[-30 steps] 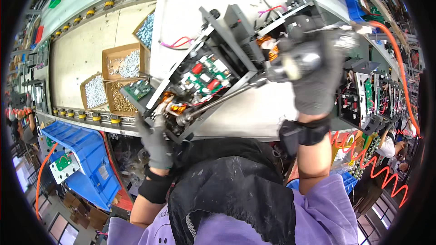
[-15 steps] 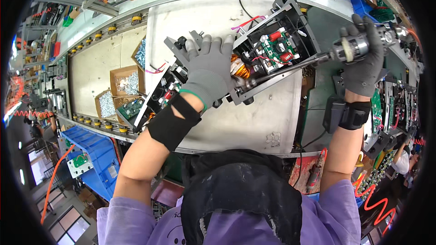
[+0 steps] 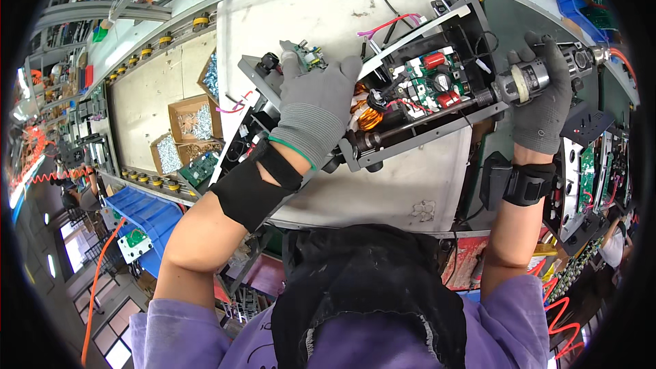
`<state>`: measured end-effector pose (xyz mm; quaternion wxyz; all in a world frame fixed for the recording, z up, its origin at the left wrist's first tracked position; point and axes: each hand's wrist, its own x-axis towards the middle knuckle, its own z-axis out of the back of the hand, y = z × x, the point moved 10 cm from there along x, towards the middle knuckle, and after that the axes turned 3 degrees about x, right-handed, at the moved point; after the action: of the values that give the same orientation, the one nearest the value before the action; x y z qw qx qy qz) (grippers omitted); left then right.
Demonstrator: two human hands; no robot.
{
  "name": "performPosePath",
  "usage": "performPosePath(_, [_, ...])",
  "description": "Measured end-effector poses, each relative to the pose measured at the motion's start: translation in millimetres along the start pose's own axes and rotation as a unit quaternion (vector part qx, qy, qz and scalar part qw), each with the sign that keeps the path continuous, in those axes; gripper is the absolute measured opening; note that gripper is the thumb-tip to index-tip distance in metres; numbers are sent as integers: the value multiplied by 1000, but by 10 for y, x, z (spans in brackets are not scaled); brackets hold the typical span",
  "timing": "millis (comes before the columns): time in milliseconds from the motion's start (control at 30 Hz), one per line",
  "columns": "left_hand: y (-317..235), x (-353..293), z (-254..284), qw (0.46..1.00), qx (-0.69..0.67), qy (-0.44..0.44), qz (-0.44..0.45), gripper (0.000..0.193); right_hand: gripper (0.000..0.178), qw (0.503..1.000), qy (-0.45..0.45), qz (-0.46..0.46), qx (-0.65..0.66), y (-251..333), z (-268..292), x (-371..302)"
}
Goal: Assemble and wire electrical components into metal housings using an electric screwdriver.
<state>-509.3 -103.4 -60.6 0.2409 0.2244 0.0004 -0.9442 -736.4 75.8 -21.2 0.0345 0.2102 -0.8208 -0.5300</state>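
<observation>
My left hand (image 3: 314, 99), in a grey glove, rests on a dark metal chassis (image 3: 410, 149) near its left end. Its fingers bend down over the metal and the tips are partly hidden. Just beyond them shows a small green circuit board (image 3: 311, 56). A power screwdriver (image 3: 523, 82) is gripped in my gloved right hand (image 3: 547, 109). Its long shaft runs leftward into the chassis, the tip ending low near the inner end wall. Inside the chassis sit a copper-wound coil (image 3: 370, 119) and a green board with red parts (image 3: 434, 78).
Cardboard boxes of screws (image 3: 191, 123) stand left on the bench. A blue crate (image 3: 147, 215) is below them at lower left. Roller rails (image 3: 164, 41) run along the bench. An orange air hose (image 3: 622, 61) trails from the screwdriver. More chassis (image 3: 581, 184) stand at right.
The chassis has shifted slightly up and right in view. My left fingers, spread flat before, are now bent over. The small green board has come into sight. The screwdriver's shaft sits deeper in the chassis.
</observation>
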Motion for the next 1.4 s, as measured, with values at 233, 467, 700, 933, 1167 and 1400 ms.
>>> performPosePath(233, [-59,-65,-39,999,-23,-29,-40,32,24,995,-93,-31,7,-206,325,-243])
performPosePath(467, [-162,-230,-137,992,-49,-10,-113,49,33,993,-78,-72,42,-285,451,-645])
performPosePath(700, [-81,-468,-130,983,-89,-160,15,74,34,984,-157,-66,51,-277,725,-1198])
performPosePath(933, [88,-643,-47,934,-197,-298,8,67,36,978,-193,-60,53,-512,806,-1395])
performPosePath(1167, [144,-647,-75,933,-218,-285,4,68,36,980,-188,-47,43,-532,680,-1466])
performPosePath(1400, [363,-663,-119,822,-475,-313,-11,57,38,980,-193,-36,40,-528,726,-1523])
